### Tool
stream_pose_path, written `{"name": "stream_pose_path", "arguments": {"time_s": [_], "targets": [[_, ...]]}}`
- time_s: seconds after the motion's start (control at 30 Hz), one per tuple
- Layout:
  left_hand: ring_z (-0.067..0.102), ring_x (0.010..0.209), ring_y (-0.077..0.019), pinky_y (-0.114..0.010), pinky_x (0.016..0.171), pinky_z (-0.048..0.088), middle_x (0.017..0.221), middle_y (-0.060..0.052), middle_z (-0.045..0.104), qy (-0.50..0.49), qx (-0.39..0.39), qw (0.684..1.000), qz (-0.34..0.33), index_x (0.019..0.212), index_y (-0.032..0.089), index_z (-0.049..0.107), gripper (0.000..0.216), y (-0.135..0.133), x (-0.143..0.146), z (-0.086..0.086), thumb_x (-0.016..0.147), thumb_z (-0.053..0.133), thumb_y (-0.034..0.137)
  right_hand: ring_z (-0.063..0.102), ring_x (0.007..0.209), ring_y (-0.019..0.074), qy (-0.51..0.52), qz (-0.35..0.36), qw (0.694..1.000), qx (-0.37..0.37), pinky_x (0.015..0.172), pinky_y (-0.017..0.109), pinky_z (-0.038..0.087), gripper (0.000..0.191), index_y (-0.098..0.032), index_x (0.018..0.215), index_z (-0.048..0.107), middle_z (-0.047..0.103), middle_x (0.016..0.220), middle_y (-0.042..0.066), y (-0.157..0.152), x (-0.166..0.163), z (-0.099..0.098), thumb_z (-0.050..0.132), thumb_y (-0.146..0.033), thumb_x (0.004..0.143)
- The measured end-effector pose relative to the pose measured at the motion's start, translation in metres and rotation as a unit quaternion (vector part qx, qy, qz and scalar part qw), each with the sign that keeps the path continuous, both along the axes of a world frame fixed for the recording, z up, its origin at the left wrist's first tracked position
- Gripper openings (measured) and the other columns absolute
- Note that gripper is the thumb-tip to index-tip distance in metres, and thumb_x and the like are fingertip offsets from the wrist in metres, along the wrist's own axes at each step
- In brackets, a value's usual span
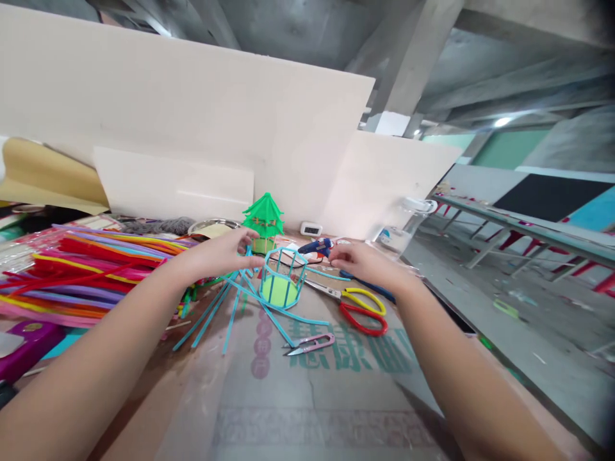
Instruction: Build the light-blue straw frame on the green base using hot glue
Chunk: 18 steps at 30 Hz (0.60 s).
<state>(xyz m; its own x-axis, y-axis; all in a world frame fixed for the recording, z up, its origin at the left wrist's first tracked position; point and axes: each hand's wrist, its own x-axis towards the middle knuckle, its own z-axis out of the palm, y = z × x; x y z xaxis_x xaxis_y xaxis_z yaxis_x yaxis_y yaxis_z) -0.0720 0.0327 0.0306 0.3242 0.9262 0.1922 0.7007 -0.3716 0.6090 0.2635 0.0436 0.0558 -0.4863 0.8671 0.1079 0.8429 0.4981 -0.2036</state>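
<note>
A small six-sided cage of blue pipe cleaners (pixel 302 276) with a light-green base (pixel 279 291) stands on the worktop between my hands. My left hand (pixel 235 251) is at its left side, thumb stretched toward the rim and fingers apart, with nothing seen in it. To the right of the cage, my right hand (pixel 355 259) hovers with loosely curved fingers, near a dark blue glue gun (pixel 316 246) and apparently not gripping it. Loose blue pipe cleaners (pixel 232 323) spread out below my left hand. Behind the cage is a green pagoda-like model (pixel 264 221).
Red-and-yellow-handled scissors (pixel 362 310) and pink thread snips (pixel 312 344) lie in front. Bundles of coloured pipe cleaners (pixel 91 262) cover the left side. A small white digital clock (pixel 311 228) and a clear plastic container (pixel 398 227) stand at the back, before white boards (pixel 192 115).
</note>
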Motion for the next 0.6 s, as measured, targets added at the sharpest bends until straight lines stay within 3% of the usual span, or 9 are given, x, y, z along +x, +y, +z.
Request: {"name": "stream_pose_path", "arguments": {"time_s": [0.07,0.13,0.2,0.27,0.47,0.6], "targets": [[0.058,0.122,-0.0318,-0.039,0.098,0.048,0.14,-0.016,0.055,0.067,-0.018,0.998,-0.008,0.141,0.016,0.045,0.092,0.0,0.003,-0.005,0.068,0.068,0.066,0.065,0.086,0.0201,-0.05,-0.109,0.992,0.026,0.072,0.028,0.044,0.021,-0.021,0.096,0.074,0.073,0.095,0.007,0.02,0.008,-0.023,0.055,-0.028,0.092],[0.052,0.13,-0.0345,-0.041,0.104,0.044,0.148,-0.018,0.048,0.128,-0.027,0.991,-0.002,0.144,0.015,0.042,0.094,-0.002,0.007,-0.007,0.068,0.069,0.063,0.065,0.088,0.0226,-0.06,-0.144,0.987,0.031,0.072,0.029,0.043,0.022,-0.02,0.096,0.075,0.073,0.096,0.009,0.037,0.013,-0.041,0.055,-0.023,0.09],[0.051,0.13,-0.0351,-0.041,0.105,0.043,0.148,-0.018,0.048,0.173,-0.042,0.984,-0.007,0.142,0.015,0.045,0.088,-0.004,0.011,-0.008,0.07,0.067,0.061,0.066,0.088,0.0224,-0.065,-0.144,0.987,0.018,0.071,0.028,0.043,0.019,-0.021,0.097,0.076,0.074,0.096,0.008,0.05,0.014,-0.053,0.062,-0.025,0.085],[0.057,0.124,-0.0331,-0.038,0.1,0.046,0.139,-0.014,0.057,0.189,-0.065,0.979,-0.028,0.135,0.019,0.051,0.076,-0.004,0.015,-0.011,0.072,0.066,0.059,0.067,0.086,0.0205,-0.067,-0.13,0.989,0.001,0.071,0.026,0.043,0.02,-0.024,0.098,0.076,0.075,0.097,0.005,0.059,0.012,-0.061,0.068,-0.028,0.081],[0.067,0.102,-0.0291,-0.032,0.081,0.05,0.117,-0.011,0.069,0.114,-0.105,0.987,-0.038,0.111,0.019,0.061,0.056,0.01,0.024,-0.035,0.071,0.066,0.058,0.066,0.09,0.0224,-0.06,-0.123,0.991,0.005,0.074,0.027,0.042,0.021,-0.018,0.099,0.075,0.074,0.096,0.01,0.062,-0.002,-0.084,0.065,-0.024,0.082],[0.067,0.097,-0.0271,-0.031,0.078,0.049,0.108,-0.009,0.071,0.075,-0.085,0.993,-0.035,0.113,0.018,0.059,0.053,0.015,0.029,-0.05,0.075,0.063,0.054,0.065,0.085,0.0202,-0.043,-0.115,0.992,0.006,0.068,0.026,0.04,0.016,-0.015,0.089,0.074,0.073,0.09,0.011,0.057,-0.004,-0.095,0.059,-0.017,0.084]]}}
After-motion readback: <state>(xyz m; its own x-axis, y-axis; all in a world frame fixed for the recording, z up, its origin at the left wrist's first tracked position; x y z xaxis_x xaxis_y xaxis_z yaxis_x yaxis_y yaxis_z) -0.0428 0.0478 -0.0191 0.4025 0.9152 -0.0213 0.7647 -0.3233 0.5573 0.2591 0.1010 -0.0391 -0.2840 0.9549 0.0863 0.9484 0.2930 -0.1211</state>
